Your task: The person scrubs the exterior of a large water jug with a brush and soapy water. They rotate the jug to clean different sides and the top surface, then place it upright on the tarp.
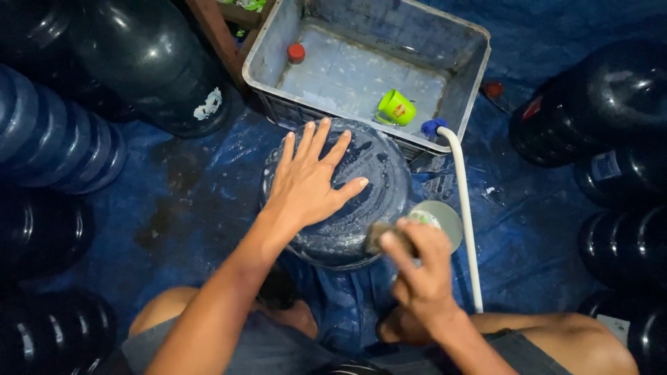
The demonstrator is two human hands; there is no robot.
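Note:
A large blue water jug [372, 177] stands upside down between my knees, its wet, soapy base facing up. My left hand [306, 180] lies flat on that base with the fingers spread. My right hand [417, 267] grips a small scrubbing sponge [379, 236] pressed against the jug's lower right edge. Just beyond my right hand sits a small round grey dish [445, 219].
A grey plastic crate [465, 76] of water holds a green cup [396, 107] and a red cap [297, 53]. A white hose [465, 208] runs from the crate down past my right knee. Dark water jugs [139, 55] crowd both sides on the wet blue tarp [187, 201].

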